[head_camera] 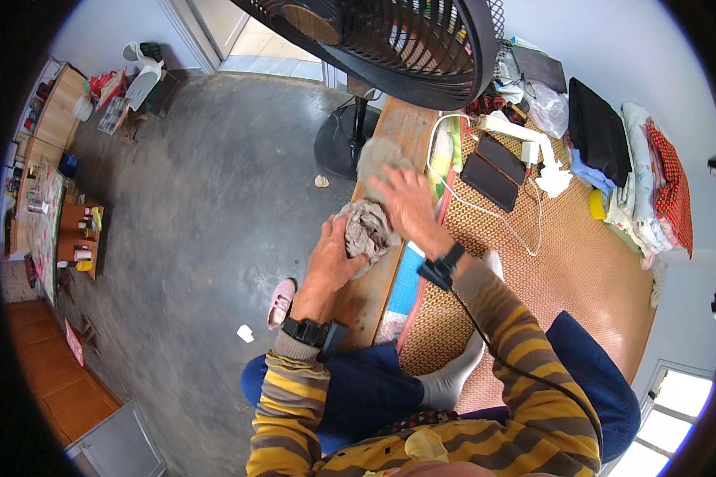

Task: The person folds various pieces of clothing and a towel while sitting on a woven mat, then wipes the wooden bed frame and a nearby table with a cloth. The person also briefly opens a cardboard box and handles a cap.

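Observation:
A crumpled grey-brown cloth bundle [370,229], folded in on itself with a hollow in its middle, rests at the wooden edge of the bed. My left hand [332,253] is closed around its left side, thumb at the near side. My right hand [407,200] is just beyond and to the right, blurred by motion. Its fingers lie on a pale grey, soft-looking bundle [383,156], which is blurred too; what that is made of is hard to tell. Under both bundles runs the wooden bed board [358,304].
A black standing fan [406,47] rises close beyond my hands. On the woven mat [579,238] lie a dark phone case [494,173], a white cable [483,210] and folded clothes [638,173]. A pink shoe [282,303] sits on the concrete floor [197,208].

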{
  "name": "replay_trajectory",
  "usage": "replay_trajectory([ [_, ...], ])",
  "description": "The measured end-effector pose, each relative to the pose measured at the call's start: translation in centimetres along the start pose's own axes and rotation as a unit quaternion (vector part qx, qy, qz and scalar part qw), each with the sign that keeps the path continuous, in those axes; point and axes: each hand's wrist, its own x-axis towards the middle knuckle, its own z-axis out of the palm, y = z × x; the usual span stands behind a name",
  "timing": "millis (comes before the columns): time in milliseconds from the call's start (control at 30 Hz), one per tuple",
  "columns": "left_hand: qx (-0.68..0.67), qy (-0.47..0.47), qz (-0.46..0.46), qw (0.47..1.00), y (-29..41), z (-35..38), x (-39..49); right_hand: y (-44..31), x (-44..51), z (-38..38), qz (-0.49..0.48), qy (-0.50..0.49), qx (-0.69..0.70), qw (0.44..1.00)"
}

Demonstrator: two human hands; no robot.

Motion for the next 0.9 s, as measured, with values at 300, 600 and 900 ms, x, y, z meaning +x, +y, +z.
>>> replay_trajectory([
  [300,0.004,0.001,0.031,1.000,-0.9,0.3,0.1,6.6,6.7,2.4,0.121,0.049,-0.059,0.990],
  [600,0.009,-0.005,0.003,1.000,-0.2,0.1,0.2,-0.5,-2.3,0.5,-0.015,0.012,0.032,0.999],
  [900,0.000,0.068,0.011,0.998,-0.4,0.9,0.3,6.6,5.3,2.1,0.145,0.077,-0.034,0.986],
])
